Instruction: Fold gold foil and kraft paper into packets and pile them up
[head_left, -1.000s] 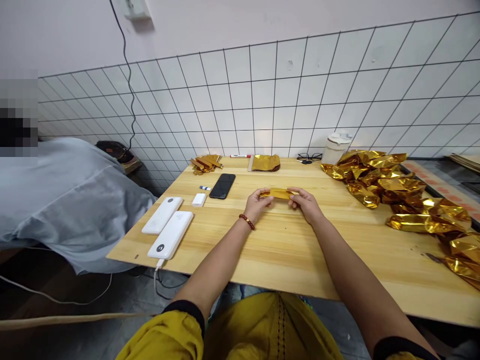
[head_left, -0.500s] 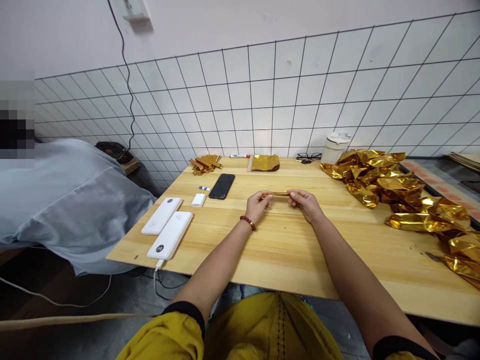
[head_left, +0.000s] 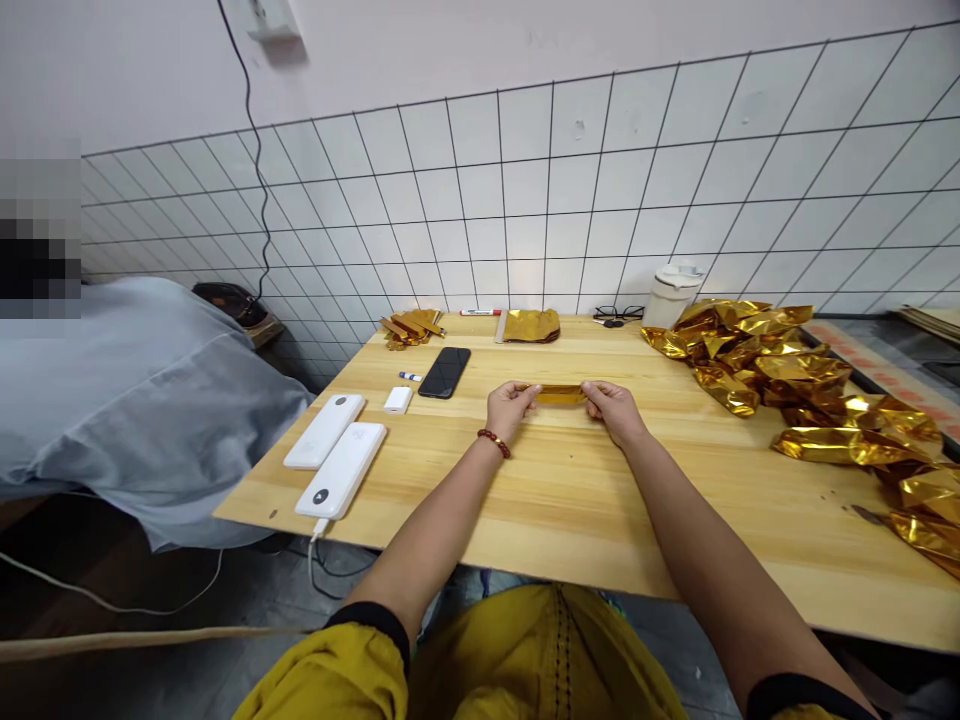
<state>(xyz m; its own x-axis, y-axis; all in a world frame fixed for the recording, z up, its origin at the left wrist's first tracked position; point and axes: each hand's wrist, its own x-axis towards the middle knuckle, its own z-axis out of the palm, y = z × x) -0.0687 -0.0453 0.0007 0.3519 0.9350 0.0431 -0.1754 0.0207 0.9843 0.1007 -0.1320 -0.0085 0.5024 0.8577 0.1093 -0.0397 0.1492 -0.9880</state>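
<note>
1. Step in hand: a narrow folded gold foil strip (head_left: 559, 394) is being creased, held level just above the light wooden bench (head_left: 570, 500), mid-bench.
2. Grip: left hand (head_left: 510, 405) pinches its left end, right hand (head_left: 611, 408) its right end.
3. Judgement: a further fold calls for aligned edges and even pressure.
4. Around: flat black phone (head_left: 445, 372) near the left hand; crumpled gold foil pile (head_left: 757, 355) to the right, well apart.

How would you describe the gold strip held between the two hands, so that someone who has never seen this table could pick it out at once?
Start at the wooden table and look to its middle. There the left hand and right hand pinch the ends of a narrow gold strip. Unlike the crumpled foil heap on the right, it is flat and held.
</note>
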